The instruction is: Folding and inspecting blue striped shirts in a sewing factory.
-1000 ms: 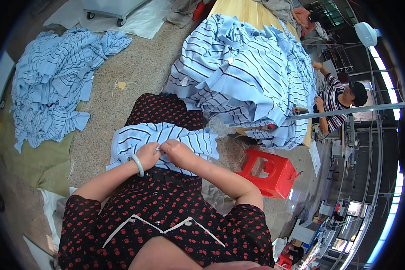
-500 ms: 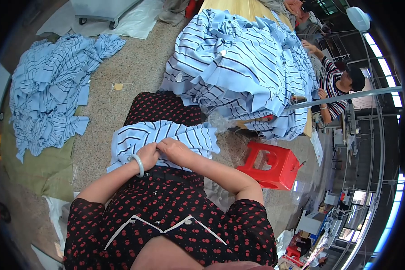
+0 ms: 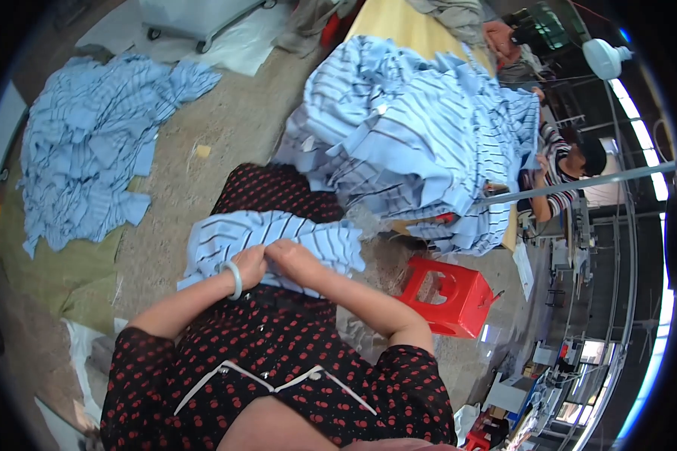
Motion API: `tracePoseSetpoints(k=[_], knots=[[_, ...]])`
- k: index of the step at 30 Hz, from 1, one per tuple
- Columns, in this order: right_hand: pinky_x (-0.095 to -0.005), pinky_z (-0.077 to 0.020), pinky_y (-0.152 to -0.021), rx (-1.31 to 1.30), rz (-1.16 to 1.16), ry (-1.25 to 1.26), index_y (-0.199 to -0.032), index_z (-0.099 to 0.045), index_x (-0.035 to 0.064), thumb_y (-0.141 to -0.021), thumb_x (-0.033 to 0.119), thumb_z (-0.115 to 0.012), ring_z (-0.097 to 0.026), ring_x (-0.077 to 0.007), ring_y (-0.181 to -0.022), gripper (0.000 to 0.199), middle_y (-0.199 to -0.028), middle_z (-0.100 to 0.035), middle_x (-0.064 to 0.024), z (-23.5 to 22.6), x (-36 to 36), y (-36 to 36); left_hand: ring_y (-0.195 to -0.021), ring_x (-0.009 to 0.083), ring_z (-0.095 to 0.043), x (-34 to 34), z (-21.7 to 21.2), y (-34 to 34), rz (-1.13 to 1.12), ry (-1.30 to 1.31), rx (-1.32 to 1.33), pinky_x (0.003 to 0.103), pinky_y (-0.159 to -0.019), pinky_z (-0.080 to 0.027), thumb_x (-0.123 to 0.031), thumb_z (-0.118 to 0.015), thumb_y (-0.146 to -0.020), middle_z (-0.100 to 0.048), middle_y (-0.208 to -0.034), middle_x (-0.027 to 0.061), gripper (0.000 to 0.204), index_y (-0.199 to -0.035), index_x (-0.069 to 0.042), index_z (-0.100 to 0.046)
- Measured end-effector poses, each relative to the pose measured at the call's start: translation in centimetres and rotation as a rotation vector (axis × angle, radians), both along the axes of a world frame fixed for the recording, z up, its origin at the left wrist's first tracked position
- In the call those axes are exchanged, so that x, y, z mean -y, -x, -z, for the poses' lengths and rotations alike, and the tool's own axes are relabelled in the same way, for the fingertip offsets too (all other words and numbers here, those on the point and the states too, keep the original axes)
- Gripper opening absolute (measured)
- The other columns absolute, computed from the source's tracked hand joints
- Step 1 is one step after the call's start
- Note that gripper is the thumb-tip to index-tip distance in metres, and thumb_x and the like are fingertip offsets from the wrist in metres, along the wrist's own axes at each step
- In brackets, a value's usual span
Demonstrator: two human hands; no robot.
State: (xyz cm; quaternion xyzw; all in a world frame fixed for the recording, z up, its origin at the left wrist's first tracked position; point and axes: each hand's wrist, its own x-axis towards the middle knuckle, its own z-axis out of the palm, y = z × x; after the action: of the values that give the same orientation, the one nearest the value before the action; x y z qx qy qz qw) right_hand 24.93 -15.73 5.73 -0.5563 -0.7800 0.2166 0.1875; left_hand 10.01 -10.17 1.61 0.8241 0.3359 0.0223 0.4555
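A light-blue garment with dark stripes (image 3: 308, 239) lies bunched across my lap. My left hand (image 3: 249, 265), with a pale bangle at the wrist, is closed on its near edge. Right beside it, my right hand (image 3: 293, 263) is closed on the same cloth, and the two hands nearly touch. The fingertips are partly hidden, so the exact bit of fabric between them cannot be made out. Ahead to the right, a large heap of the same striped garments (image 3: 406, 128) covers much of a wooden table (image 3: 402, 26).
More striped garments (image 3: 90, 143) are piled on a green sheet (image 3: 83, 282) at the left. A red plastic stool (image 3: 466, 304) stands to my right. Beyond the table is a co-worker in a striped top (image 3: 557, 150). A wheeled grey cart (image 3: 195, 19) is at the far left.
The whole view has shifted and tilted slightly, with the surroundings sitting a little lower. My hands stay together on the garment. The co-worker's raised arm has moved toward the heap's far edge.
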Motion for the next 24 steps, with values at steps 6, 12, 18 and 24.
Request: tracePoseSetpoints(k=[6,12,18,24], knots=[[-0.0378,-0.0428,-0.066,0.000,-0.065,-0.018,-0.082,-0.049,0.0024,-0.071,0.006,-0.047,-0.052,-0.0312,-0.075,0.012,-0.077,-0.053,-0.0149,-0.8,-0.2,-0.7,-0.077,0.0379,-0.055,-0.7,-0.2,-0.5,-0.001,-0.089,0.060,0.046,-0.066,-0.043,-0.013,-0.042,-0.076,-0.057,-0.079,0.0218,0.017,-0.081,-0.001,-0.053],[-0.0401,-0.0446,-0.064,-0.020,0.048,-0.027,-0.085,-0.053,0.0021,-0.069,-0.002,-0.046,-0.054,-0.0328,-0.074,0.018,-0.075,-0.055,-0.0157,-3.0,-0.8,-0.5,-0.073,0.0370,-0.055,-2.1,-2.2,-0.4,0.046,-0.111,0.199,0.045,-0.065,-0.043,-0.014,-0.043,-0.075,-0.057,-0.073,0.0205,0.017,-0.079,0.000,-0.053],[-0.0268,-0.0470,-0.062,-0.242,0.242,0.150,-0.091,-0.052,0.0020,-0.076,0.001,-0.056,-0.060,-0.0179,-0.068,0.016,-0.075,-0.059,-0.0097,-3.6,-0.9,-0.2,-0.069,0.0363,-0.053,-2.7,-2.7,1.0,0.108,0.058,0.307,0.044,-0.061,-0.040,-0.018,-0.044,-0.077,-0.053,-0.069,0.0203,0.016,-0.079,-0.002,-0.049],[-0.0272,-0.0468,-0.061,-0.192,0.213,0.071,-0.089,-0.053,0.0026,-0.076,0.001,-0.055,-0.059,-0.0186,-0.067,0.014,-0.074,-0.058,-0.0106,-4.0,-1.0,0.0,-0.056,0.0150,-0.045,-3.2,-3.0,0.9,0.169,0.164,0.364,0.030,-0.054,-0.038,-0.012,-0.045,-0.081,-0.046,-0.060,0.0112,0.013,-0.076,0.000,-0.045]])
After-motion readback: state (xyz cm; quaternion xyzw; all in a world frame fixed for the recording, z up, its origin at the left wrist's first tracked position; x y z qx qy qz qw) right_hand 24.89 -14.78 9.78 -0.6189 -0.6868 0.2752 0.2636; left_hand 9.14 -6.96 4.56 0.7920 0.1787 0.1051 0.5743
